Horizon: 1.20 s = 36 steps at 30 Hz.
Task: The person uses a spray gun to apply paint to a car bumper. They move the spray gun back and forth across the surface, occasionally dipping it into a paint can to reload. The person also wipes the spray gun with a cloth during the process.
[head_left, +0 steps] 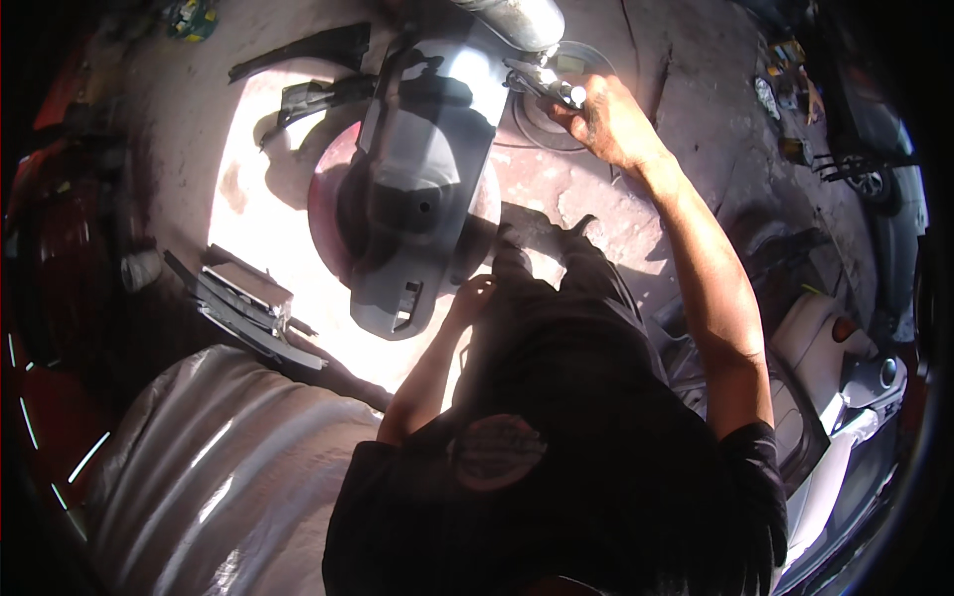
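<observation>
My right hand (pixel 608 124) is closed round the handle of a metal spray gun (pixel 542 81), arm stretched forward. A silver cup (pixel 522 20) sits on the gun. Just left of the gun lies a long dark grey plastic panel (pixel 427 174), with bright glare at its far end and a slot at its near end. Under the panel is a round reddish support (pixel 333 189), partly hidden. My left hand (pixel 477 293) hangs low by my left leg, beside the near end of the panel; its fingers are small and partly hidden, so their grip is unclear.
Dark trim pieces (pixel 308 48) lie on the floor at the far left. A bumper-like part (pixel 253 308) lies left of me, near a silvery cover (pixel 229 467). Behind the gun is a round dark object (pixel 556 129). Light-coloured car parts (pixel 810 343) stand at the right.
</observation>
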Tool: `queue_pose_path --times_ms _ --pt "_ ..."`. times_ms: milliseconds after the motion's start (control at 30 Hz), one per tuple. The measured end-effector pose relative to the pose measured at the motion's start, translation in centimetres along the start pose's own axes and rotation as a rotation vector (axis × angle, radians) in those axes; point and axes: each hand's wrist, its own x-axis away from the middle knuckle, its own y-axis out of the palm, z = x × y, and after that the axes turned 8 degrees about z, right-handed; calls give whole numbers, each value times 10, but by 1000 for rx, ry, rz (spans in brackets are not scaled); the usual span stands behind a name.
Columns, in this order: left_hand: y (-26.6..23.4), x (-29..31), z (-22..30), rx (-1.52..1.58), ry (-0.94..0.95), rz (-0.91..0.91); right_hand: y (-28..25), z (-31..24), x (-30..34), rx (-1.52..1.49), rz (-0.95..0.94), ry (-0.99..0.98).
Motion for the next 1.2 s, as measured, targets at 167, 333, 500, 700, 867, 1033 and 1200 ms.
queue_pose_path --times_ms 167,333,500,700,867,1033,1200 --pt "1 3 -8 -51 32 8 14 13 -13 112 170 36" --pt "5 5 -23 -57 68 11 4 24 15 14 18 -71" --pt "5 7 -25 -45 81 -28 -10 20 50 -105 67 62" --pt "-8 17 -19 -101 -25 -83 5 31 80 -126 159 227" --pt "-13 23 -16 -101 -2 -99 10 38 110 -345 43 245" --pt "-11 22 4 -83 -7 -101 8 44 128 -285 30 260" --pt "-4 3 -15 27 -41 -130 -19 78 86 -222 159 306"
